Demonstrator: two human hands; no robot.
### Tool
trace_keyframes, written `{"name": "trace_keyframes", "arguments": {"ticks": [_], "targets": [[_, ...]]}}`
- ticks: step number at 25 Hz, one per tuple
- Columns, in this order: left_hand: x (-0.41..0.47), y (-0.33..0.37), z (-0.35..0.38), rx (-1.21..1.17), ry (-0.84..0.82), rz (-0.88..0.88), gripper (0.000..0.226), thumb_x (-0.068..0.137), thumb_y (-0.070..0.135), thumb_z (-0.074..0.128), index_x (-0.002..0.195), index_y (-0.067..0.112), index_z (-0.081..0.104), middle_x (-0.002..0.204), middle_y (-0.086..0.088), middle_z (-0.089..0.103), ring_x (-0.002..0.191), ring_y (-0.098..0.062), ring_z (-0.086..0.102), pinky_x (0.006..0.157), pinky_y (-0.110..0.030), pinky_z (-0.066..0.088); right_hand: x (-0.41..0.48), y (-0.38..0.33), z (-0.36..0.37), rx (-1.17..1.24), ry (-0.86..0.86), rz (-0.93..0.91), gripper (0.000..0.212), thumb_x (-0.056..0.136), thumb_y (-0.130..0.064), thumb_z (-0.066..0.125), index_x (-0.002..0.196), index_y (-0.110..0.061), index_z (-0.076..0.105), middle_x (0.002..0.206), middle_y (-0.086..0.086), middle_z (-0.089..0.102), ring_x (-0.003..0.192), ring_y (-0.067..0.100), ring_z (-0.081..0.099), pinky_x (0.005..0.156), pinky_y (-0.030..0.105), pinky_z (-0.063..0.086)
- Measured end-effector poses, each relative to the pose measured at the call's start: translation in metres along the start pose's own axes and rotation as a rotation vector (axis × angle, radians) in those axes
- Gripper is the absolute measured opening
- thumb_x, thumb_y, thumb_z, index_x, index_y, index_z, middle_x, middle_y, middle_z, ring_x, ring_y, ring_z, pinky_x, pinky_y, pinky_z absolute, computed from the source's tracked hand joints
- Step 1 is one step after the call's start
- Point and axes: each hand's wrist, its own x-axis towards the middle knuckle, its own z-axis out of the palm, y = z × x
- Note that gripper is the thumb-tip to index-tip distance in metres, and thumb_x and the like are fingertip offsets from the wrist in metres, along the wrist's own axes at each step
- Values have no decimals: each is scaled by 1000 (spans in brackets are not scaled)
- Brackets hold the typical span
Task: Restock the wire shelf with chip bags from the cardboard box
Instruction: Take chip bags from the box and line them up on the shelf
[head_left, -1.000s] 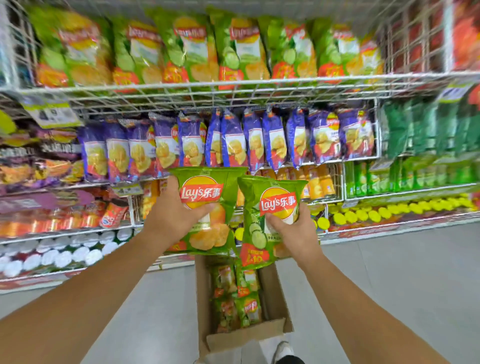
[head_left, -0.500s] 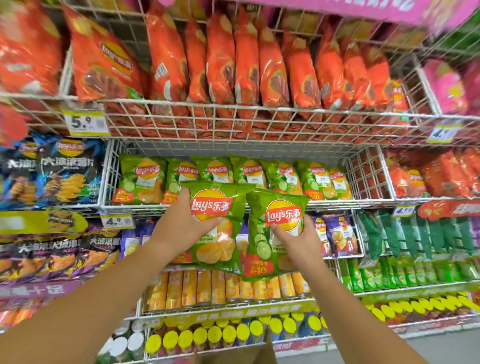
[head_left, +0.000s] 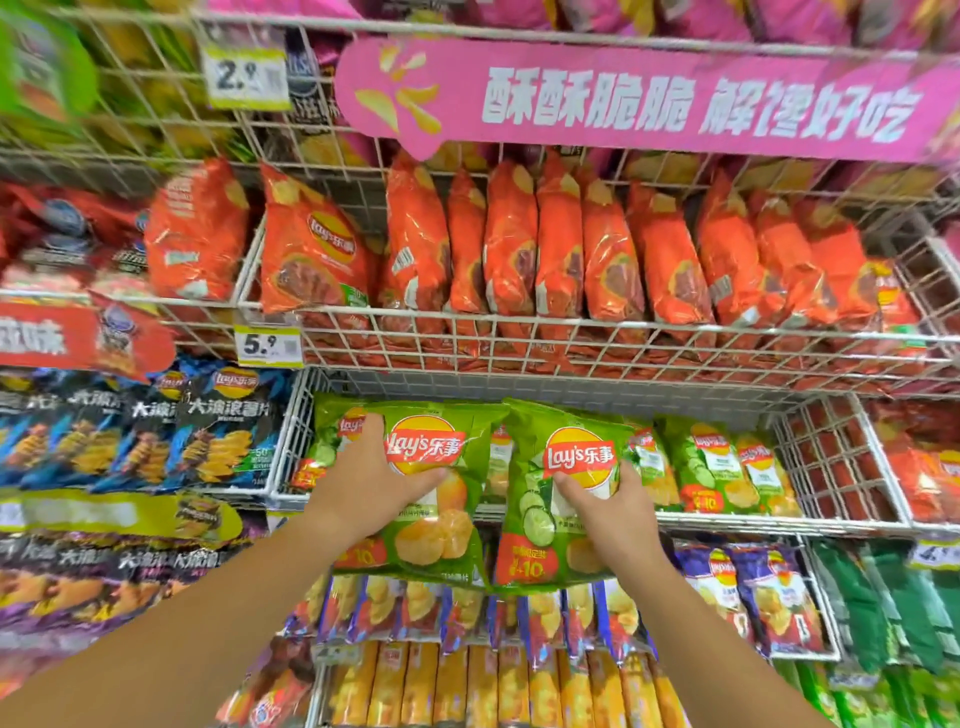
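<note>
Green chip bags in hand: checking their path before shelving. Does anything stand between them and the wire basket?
Yes: stocked green bags already fill the wire basket right behind the left bag and right bag; only its right end looks bare.

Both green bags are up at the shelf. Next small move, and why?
Probably raise both slightly: left hand and right hand hold the left bag and right bag before the basket, their bottoms seemingly below its front rail.

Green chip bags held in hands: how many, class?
2. The left hand grips one green chip bag; the right hand grips the other green chip bag beside it. More could be hidden behind them.
</note>
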Motion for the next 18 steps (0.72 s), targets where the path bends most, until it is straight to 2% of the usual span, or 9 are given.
{"name": "trace_keyframes", "arguments": {"ticks": [2,4,7,10,12,14,16,18], "targets": [[6,-6,-9,10,29,-52,75,67,71,75,108,23,34,90,3,62,76,-16,63,65,-43,57,19,-1,14,-2,-51,-6,59,76,-50,82,118,-16,57,101,-5,70,100,22,66,78,35,47],[12,-15,-17,16,40,-103,73,69,67,77,109,24,33,94,7,60,81,-12,62,70,-42,57,29,-2,29,-9,-100,-23,48,77,-46,82,109,-18,59,95,-3,71,91,19,66,77,35,46],[26,-27,-30,59,44,-170,70,69,67,77,108,23,39,90,2,63,72,-16,64,58,-39,56,44,-2,53,-8,-132,-23,68,77,-49,81,128,-10,56,109,3,70,102,23,63,83,33,44],[45,-46,-38,121,47,-181,72,67,71,75,105,24,36,92,3,64,72,-15,65,61,-41,57,56,-7,73,6,-157,-17,83,79,-49,80,142,-6,46,128,10,64,115,29,59,88,33,42],[61,-57,-43,134,42,-183,77,68,71,74,114,24,33,91,3,64,68,-16,66,59,-41,57,63,-12,85,19,-172,1,88,83,-47,78,148,-4,38,137,13,58,120,31,55,90,33,39],[78,-69,-47,150,30,-187,85,71,71,73,128,22,33,90,4,62,67,-16,66,55,-36,55,69,-18,103,-9,-174,26,88,83,-47,78,148,-3,37,130,12,59,119,28,54,94,34,40],[97,-79,-48,172,8,-185,90,73,71,71,136,20,32,90,4,62,69,-15,66,54,-32,52,79,-18,125,-40,-156,26,87,79,-53,79,142,-4,45,115,5,63,107,24,57,91,34,43],[117,-93,-45,169,-24,-186,91,73,71,70,138,20,32,90,3,62,69,-14,66,54,-32,53,85,-21,146,-51,-140,47,97,70,-64,78,141,-6,47,120,6,66,108,26,60,88,34,44]]}}
